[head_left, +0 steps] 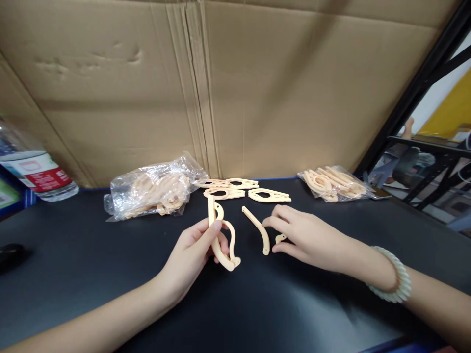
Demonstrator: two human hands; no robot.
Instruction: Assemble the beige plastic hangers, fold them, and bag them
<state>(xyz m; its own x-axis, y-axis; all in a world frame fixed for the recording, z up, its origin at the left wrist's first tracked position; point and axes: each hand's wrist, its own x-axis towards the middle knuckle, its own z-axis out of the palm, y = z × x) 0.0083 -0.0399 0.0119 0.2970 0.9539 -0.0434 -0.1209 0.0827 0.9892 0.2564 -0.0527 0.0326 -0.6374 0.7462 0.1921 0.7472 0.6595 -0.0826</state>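
My left hand [193,255] is closed on a cream plastic hanger piece [221,238], held upright just above the black table [110,264]. My right hand [305,235] rests on the table to the right of it, fingers curled around a thin curved cream hook piece [257,228]; a small part of the piece shows under the palm. Several flat cream hanger parts [243,190] lie behind the hands near the table's back edge.
A clear bag of cream parts [154,193] lies at the back left, another bag [333,184] at the back right. A cardboard wall [235,88] stands behind. A water bottle [33,171] lies at far left, a dark object [11,255] at the left edge, black shelving [423,98] on the right.
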